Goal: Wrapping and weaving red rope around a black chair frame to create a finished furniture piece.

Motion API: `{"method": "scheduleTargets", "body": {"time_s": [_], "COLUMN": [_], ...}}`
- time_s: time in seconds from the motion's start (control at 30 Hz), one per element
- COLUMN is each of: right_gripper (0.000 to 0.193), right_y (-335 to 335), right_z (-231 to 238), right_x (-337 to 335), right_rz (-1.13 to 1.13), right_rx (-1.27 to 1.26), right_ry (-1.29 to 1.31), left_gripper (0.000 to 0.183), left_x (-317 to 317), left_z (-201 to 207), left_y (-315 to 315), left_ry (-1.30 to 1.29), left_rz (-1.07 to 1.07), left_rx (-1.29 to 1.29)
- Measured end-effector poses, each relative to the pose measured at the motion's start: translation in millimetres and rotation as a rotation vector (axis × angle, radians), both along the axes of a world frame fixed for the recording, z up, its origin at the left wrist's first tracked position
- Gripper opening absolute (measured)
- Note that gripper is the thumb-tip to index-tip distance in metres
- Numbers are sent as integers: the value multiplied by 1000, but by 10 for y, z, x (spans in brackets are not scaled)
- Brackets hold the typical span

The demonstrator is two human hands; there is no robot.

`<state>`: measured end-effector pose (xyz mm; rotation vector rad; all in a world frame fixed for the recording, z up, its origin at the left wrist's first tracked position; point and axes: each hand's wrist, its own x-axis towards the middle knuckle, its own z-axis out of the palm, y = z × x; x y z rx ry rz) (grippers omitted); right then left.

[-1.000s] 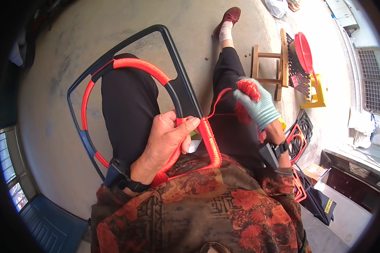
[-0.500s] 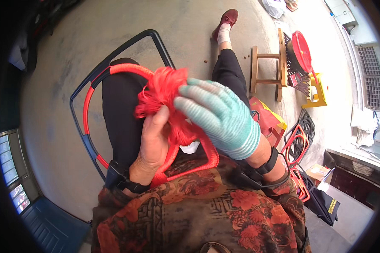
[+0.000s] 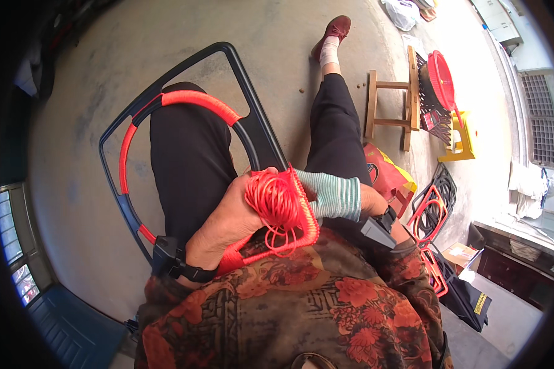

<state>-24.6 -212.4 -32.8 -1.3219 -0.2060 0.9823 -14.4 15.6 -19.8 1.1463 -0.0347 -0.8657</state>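
From where I stand, the large, smooth black frame [image 3: 264,138], partly wound in shiny red cord [image 3: 203,101], lies across the seated person's black-trousered left leg [image 3: 188,154], its near end at the lap; the bare left hand [image 3: 224,215] is closed on a loose, rounded bundle of the same cord [image 3: 271,200], close against the frame's near right side; the right hand in a pale green-and-white striped knitted glove [image 3: 335,194] reaches behind that side, fingers hidden, so I cannot tell whether they grip; the frame looks stiff and fairly light, best held by a wound bar, where ridges should slip less; the bundle looks soft, slick and easily tangled, best held round its middle, clear of the loops drooping nearest the lap.
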Motion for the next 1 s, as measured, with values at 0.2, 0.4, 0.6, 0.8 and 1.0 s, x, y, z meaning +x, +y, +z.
{"method": "scheduleTargets", "body": {"time_s": [0.2,0.4,0.6,0.8,1.0], "right_gripper": [31,40,33,49,43], "right_y": [-208,-474,-920,-1600,-2667], "right_z": [29,35,-152,279,276], "right_x": [-75,-52,-37,-261,-641], "right_rz": [31,-587,-1315,-1047,-1412], "right_rx": [-118,-287,590,323,346], "right_ry": [95,-171,-33,-313,-343], "left_gripper": [62,71,53,25,19], "left_x": [-28,87,125,93,98], "left_z": [-68,174,332,206,248], "left_y": [30,-10,-80,-67,-79], "left_ry": [43,227,185,149,219], "left_rz": [22,-118,52,165,223], "left_rx": [31,-206,-172,-156,-99]}}
